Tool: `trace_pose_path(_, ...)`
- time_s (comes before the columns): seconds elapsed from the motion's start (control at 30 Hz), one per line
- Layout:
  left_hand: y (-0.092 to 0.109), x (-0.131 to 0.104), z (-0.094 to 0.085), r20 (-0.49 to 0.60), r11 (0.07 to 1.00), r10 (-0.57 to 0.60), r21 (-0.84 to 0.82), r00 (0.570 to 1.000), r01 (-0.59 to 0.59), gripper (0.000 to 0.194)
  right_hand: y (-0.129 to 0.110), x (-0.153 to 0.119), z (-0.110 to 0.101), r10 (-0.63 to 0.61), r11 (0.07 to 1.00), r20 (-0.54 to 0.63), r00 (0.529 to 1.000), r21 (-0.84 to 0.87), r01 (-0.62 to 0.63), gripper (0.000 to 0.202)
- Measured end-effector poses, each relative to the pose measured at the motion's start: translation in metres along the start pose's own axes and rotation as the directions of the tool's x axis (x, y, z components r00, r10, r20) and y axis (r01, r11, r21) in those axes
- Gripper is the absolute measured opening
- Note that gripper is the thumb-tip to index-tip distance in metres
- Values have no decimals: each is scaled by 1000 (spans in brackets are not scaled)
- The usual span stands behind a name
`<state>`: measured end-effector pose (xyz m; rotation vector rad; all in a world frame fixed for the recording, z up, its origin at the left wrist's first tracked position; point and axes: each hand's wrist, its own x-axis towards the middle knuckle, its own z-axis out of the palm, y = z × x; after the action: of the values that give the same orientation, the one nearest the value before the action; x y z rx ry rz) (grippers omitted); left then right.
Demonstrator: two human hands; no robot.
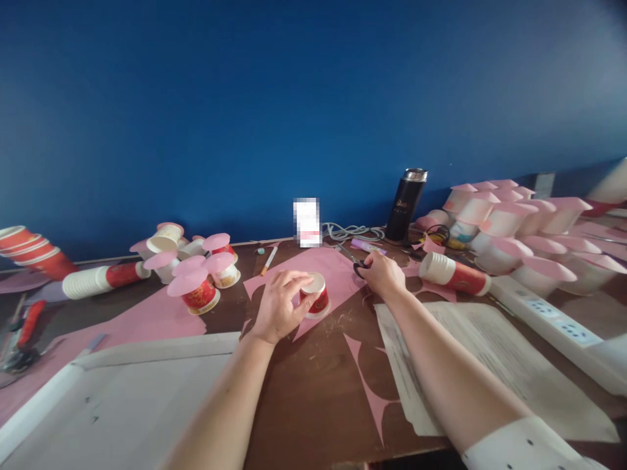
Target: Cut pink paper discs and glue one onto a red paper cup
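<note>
A red paper cup [318, 305] stands upside down on a sheet of pink paper [343, 267], its cream base facing up. My left hand [283, 303] is curled around it, thumb in front and fingers across the top. To the right, my right hand [385, 273] closes around the black handles of a pair of scissors [361, 265]. Their blades point up and left above the pink sheet. Just behind that hand lies a purple tube [367, 247]. A white pen with an orange part [269, 260] rests beyond my left hand.
Paper cups topped with pink paper crowd the right [539, 267] and the left [198, 294]. Stacked cups [455, 273] lie near a white power strip [543, 320]. A black flask [405, 209] stands at the back. Pink offcuts [369, 391] and printed paper [484, 365] lie in front.
</note>
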<state>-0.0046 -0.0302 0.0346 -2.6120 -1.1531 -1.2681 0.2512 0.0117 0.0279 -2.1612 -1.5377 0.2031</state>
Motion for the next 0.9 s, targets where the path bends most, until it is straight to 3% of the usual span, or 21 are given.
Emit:
trace_pose_path(0.27,-2,1,-3,-4,997,72,14,997,-72,25,6,2,-1,44,999,107,993,-24,-42,28)
trace_pose_path(0.4,-1,1,-5,16,997,74,17,997,-74,25,8,1,0,24,1000,74,997,3,-24,31)
trace_pose_path(0.6,-3,1,-6,29,997,62,36,998,-63,25,10,4,7,-60,990,70,996,129,50,8)
trace_pose_path(0.8,-5,0,-3,-2,997,67,42,998,-67,24,13,4,6,-101,978,124,987,192,76,8)
trace_pose_path(0.9,-6,0,-2,1,997,70,38,998,-70,24,9,1,2,-74,987,83,994,150,61,12)
